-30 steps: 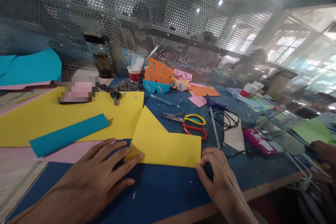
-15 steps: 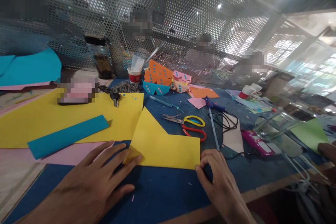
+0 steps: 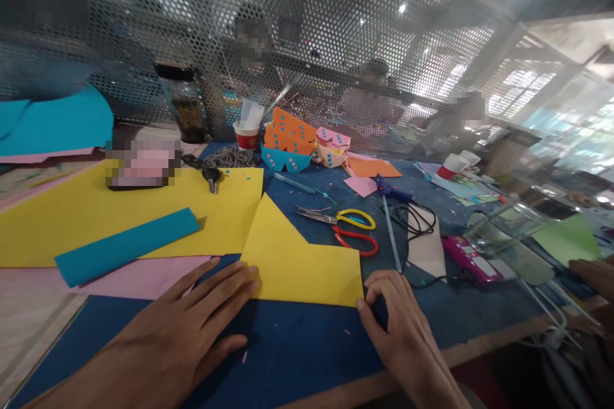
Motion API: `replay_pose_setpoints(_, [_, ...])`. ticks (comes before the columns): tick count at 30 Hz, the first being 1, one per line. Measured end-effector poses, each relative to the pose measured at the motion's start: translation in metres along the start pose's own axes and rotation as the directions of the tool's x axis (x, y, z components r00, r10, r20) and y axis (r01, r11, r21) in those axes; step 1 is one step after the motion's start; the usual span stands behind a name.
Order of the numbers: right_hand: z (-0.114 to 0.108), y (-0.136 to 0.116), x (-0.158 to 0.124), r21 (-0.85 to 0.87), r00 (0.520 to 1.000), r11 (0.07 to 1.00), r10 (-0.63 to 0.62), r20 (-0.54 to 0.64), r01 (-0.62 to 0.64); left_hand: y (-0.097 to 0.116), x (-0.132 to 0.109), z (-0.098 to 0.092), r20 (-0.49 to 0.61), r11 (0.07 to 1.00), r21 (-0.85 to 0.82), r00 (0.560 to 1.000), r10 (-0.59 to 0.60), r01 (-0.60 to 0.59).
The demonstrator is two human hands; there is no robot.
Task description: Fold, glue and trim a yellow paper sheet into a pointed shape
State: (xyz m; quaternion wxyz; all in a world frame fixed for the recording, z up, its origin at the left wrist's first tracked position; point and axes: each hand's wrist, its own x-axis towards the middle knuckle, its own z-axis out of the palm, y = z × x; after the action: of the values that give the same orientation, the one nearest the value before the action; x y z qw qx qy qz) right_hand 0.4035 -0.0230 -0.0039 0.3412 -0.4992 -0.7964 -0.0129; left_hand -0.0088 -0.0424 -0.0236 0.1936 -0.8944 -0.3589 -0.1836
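Note:
A folded sheet of yellow paper (image 3: 307, 275) lies on the blue tabletop, its upper left part rising to a point. My left hand (image 3: 192, 319) rests flat with fingers spread, the fingertips pressing on the paper's left end. At the lower right corner, my right hand (image 3: 400, 326) has its fingers curled, with thumb and forefinger closed at the paper's edge. Scissors (image 3: 330, 220) with one yellow and one red handle lie just beyond the paper, blades partly apart. A blue paper strip (image 3: 127, 246) sits left of my left hand, on a larger yellow sheet (image 3: 230, 211).
A glue gun (image 3: 393, 190) with a black cord, a glue stick (image 3: 392, 233) and a magenta device (image 3: 472, 260) lie to the right. Behind stand decorated paper crowns (image 3: 290, 134), a paper cup (image 3: 246, 138) and a jar (image 3: 188, 105). Another person's hand (image 3: 592, 278) is at far right.
The yellow paper's right edge has shifted slightly left, and my left fingers lie a little further onto its left end. My right hand stays at the corner.

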Motion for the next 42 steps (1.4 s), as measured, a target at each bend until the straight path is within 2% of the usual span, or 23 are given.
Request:
replay_pose_setpoints(5, [0.001, 0.001, 0.000, 0.016, 1.000, 1.000, -0.010, -0.007, 0.010, 0.001, -0.004, 0.003, -0.016, 0.999, -0.027, 1.000, -0.023, 0.022])
replay_pose_setpoints(10, [0.000, -0.001, 0.002, 0.029, 1.000, 0.999, -0.013, -0.017, 0.013, 0.002, 0.000, -0.003, -0.006, 0.999, -0.040, 1.000, -0.012, 0.012])
replay_pose_setpoints(20, [0.001, 0.001, 0.002, 0.039, 1.000, 0.999, -0.014, -0.008, 0.014, 0.003, 0.010, -0.009, -0.013, 0.999, 0.027, 1.000, 0.025, -0.025])
replay_pose_setpoints(26, [0.000, 0.000, 0.001, 0.046, 1.000, 0.999, -0.002, -0.002, 0.002, 0.003, 0.009, -0.009, 0.032, 1.000, 0.008, 0.999, 0.020, -0.021])
replay_pose_setpoints(42, [0.000, -0.001, 0.002, 0.039, 1.000, 0.999, 0.007, 0.003, -0.007, 0.010, 0.015, -0.012, -0.009, 0.997, -0.038, 0.998, 0.062, -0.062])
